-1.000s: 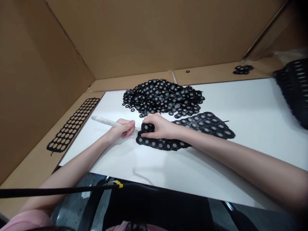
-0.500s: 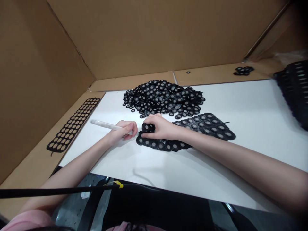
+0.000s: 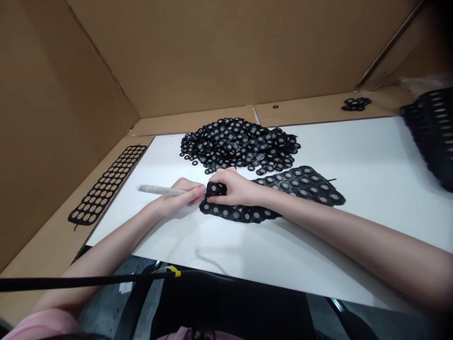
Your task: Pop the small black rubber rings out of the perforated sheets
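Note:
My left hand (image 3: 184, 194) is closed around a white pen-like tool (image 3: 155, 190), whose back end points left. Its tip is hidden by my fingers, close to the held black rings. In my right hand (image 3: 238, 187), thumb and fingers curl around a small bunch of black rings (image 3: 215, 189) with pale centres. That hand rests over the left part of a black sheet (image 3: 244, 216) with rows of round pale spots. My right wrist and forearm hide part of the sheet. Behind both hands lies a large heap of loose black rings (image 3: 237, 144).
A flat black sheet with round holes (image 3: 106, 184) lies on cardboard at the left. More black perforated sheets (image 3: 433, 134) are stacked at the right. A few rings (image 3: 356, 104) lie at the back right. Cardboard walls (image 3: 219, 56) surround the white tabletop (image 3: 283, 255).
My left hand has shifted slightly right toward the rings in my right hand, and the pen-like tool has tilted flatter. My right hand stays nearly in place.

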`<state>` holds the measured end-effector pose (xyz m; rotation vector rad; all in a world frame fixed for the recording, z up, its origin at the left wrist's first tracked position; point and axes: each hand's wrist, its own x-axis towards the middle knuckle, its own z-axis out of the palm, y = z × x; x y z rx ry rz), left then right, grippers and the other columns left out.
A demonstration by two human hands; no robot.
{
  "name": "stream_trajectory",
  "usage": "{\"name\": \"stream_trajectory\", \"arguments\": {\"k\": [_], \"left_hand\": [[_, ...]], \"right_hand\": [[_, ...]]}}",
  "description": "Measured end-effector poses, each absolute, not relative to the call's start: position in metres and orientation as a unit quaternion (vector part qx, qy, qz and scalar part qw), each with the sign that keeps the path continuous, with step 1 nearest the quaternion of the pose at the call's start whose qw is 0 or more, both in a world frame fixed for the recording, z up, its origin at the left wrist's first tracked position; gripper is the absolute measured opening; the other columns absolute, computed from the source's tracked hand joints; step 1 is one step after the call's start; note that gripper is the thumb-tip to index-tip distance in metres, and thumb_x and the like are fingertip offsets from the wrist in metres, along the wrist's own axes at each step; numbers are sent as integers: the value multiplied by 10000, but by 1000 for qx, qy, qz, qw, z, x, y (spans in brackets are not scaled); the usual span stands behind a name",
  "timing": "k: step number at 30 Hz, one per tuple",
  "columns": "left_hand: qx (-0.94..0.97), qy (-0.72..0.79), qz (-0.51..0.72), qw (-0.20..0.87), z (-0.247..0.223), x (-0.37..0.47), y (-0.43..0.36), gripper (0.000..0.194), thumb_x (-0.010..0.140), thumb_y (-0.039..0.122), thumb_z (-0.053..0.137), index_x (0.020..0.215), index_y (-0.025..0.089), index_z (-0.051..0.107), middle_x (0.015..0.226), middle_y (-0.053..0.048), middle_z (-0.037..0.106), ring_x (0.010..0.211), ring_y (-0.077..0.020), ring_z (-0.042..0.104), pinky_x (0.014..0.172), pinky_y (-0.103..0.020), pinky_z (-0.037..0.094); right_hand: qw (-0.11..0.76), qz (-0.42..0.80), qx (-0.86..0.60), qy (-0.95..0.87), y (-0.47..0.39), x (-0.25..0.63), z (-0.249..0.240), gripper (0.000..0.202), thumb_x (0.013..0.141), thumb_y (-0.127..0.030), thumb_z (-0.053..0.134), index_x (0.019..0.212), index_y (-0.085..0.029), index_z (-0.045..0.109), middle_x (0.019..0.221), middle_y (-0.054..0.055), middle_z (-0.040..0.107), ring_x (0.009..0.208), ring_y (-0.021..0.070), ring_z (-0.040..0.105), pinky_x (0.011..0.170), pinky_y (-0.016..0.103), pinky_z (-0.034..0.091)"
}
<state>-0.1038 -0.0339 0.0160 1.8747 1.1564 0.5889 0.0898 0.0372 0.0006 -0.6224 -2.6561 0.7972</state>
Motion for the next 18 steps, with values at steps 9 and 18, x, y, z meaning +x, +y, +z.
{"name": "stream_trajectory", "arguments": {"k": [9,18], "left_hand": [[745,461,184,446,16,-107,-33,499,953,436,378,542,156,335,514,40,304,505,-74,277,515,-252,224],[719,466,240,457,12,-103,-38,499,949,426,365,531,151,365,510,30,361,511,-76,307,524,-245,248]], "right_hand": [[155,291,-203,-922,37,89,-1,224,763,-336,654,668,-167,543,655,-11,516,749,172,497,705,286,245],[159,300,-212,-916,36,90,2,244,757,-339,642,648,-171,502,619,-25,500,702,159,474,716,290,265]]}}
